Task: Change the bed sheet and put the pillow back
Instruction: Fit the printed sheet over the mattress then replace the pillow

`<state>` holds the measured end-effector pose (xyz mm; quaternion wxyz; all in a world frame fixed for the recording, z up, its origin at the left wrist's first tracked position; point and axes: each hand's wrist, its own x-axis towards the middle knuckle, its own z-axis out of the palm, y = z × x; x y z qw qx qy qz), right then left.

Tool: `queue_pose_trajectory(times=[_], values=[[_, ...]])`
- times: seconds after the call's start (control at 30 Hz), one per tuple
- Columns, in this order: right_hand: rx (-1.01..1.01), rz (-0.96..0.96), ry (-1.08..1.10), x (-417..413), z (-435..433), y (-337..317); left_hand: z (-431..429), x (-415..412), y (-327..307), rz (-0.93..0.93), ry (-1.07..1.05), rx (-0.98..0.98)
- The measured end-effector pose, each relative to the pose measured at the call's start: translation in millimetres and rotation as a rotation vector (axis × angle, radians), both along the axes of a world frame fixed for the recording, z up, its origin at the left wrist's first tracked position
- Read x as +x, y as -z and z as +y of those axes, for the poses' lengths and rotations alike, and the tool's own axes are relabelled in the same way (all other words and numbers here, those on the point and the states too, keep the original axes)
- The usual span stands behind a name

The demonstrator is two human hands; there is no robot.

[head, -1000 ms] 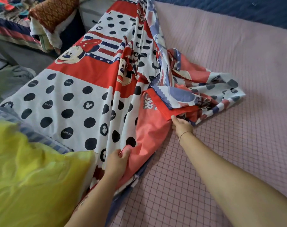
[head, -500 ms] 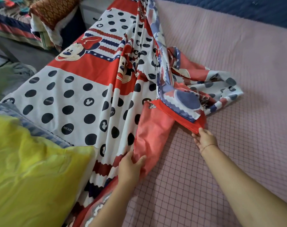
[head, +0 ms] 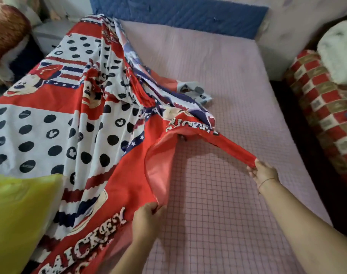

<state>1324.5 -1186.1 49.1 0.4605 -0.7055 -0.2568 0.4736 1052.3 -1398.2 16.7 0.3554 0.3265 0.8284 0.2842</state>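
Note:
A red, white and navy cartoon-print bed sheet (head: 73, 123) lies spread over the left half of the bed and bunched along the middle. My left hand (head: 147, 218) grips its red edge near the front. My right hand (head: 262, 172) pinches the same red hem farther right and holds it taut above the mattress. The pink checked mattress cover (head: 218, 204) shows bare on the right half. A yellow pillow (head: 16, 214) rests at the front left, partly on the sheet.
A blue quilted headboard (head: 178, 14) runs along the far end. A red and gold checked cushion (head: 323, 103) with a white bundle (head: 339, 50) on it stands to the right, across a dark gap. An orange-brown cushion (head: 6, 30) sits at the far left.
My right hand has pulled the red hem out to the right, unfolding the bunched part of the sheet. My left hand slid along the edge toward me. The view lifted toward the headboard.

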Motion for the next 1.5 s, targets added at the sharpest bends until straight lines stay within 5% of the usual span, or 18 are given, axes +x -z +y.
queue_pose_trajectory(times=[0.5, 0.77, 1.0, 1.23, 1.5], values=[[-0.012, -0.131, -0.207, 260, -43, 14, -84, 230, 23, 0.159, -0.124, -0.067], [-0.112, -0.315, -0.277, 356, -84, 49, -130, 313, 25, 0.01, 0.003, -0.069], [-0.149, -0.392, -0.326, 408, -125, 63, -127, 365, 40, -0.286, -0.218, -0.038], [-0.167, -0.34, -0.369, 454, -126, 67, -71, 425, 53, -0.987, -0.687, 0.085], [-0.26, -0.307, -0.481, 551, -97, 80, 6, 513, 57, -1.132, -0.848, 0.304]])
